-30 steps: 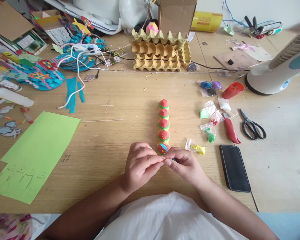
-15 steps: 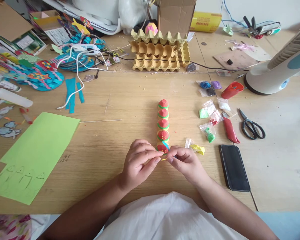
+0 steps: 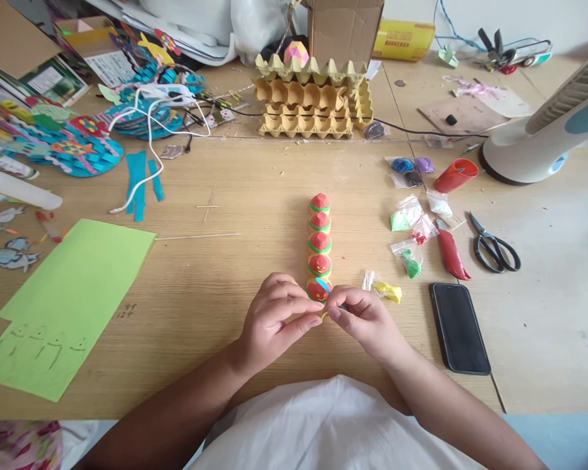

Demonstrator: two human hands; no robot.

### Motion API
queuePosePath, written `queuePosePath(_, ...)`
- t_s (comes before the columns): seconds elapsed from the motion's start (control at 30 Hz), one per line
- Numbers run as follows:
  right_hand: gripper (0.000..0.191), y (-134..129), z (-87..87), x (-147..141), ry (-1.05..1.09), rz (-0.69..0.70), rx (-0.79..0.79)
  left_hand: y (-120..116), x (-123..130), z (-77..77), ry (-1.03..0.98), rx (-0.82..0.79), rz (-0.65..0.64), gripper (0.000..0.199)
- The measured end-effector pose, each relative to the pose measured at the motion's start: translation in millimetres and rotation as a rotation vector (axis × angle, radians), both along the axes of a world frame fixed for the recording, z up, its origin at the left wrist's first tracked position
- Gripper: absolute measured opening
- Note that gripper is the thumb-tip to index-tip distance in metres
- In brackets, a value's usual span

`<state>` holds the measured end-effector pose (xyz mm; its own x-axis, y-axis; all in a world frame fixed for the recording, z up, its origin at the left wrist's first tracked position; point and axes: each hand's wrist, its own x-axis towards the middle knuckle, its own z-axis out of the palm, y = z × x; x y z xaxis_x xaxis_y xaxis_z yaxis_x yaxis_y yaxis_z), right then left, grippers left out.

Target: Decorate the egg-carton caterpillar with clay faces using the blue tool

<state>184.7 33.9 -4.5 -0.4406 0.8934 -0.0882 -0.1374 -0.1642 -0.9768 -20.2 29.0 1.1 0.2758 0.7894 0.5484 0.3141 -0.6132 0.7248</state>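
My left hand (image 3: 279, 313) and my right hand (image 3: 365, 320) meet over the near end of a row of egg-carton cups (image 3: 320, 244). Between their fingertips is a thin strip of yellow clay (image 3: 324, 315), partly hidden. A slim blue modelling tool (image 3: 323, 284) also sticks out from my right hand, its tip pointing up and left. The cups carry red clay caps with green rims; the two nearest have yellow faces. Right of my hands lies yellow clay (image 3: 388, 292) in a clear wrapper. Both hands have thumb and forefinger closed in a pinch.
On the right are a phone (image 3: 459, 328), black scissors (image 3: 496, 245), a red-handled cutter (image 3: 452, 251), bagged green clay (image 3: 411, 262) and a red cup (image 3: 455, 175). Green paper (image 3: 78, 294) lies left. Egg cartons (image 3: 306, 98) stand at the back, a white fan-like device (image 3: 534, 150) at right.
The left fingertips have shifted slightly right, closer to the right ones. The yellow strip now looks shorter and more tilted between them. The blue tool's tip has moved slightly left.
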Motion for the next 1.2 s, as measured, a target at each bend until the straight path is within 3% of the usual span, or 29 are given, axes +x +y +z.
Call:
queuePosePath(0.3, 0.021, 1.1, 1.9, -0.8, 0.006, 0.021, -0.049, -0.9, -0.8, 2.7, 0.012, 0.021, -0.020, 0.011)
queuePosePath(0.5, 0.023, 1.2, 6.2, -1.2, 0.004, 0.019, -0.017, -1.9, -1.1, 4.2, 0.028, 0.027, -0.012, 0.030)
queuePosePath(0.73, 0.024, 0.3, 7.5, -3.0, -0.039, 0.006, 0.054, -2.9, 2.1, 1.0, 0.104, 0.143, 0.084, 0.011)
queuePosePath(1.2, 0.031, -0.9, 5.7, -1.0, -0.098, -0.019, 0.060, -3.7, 2.0, 5.2, 0.093, 0.128, 0.115, 0.013)
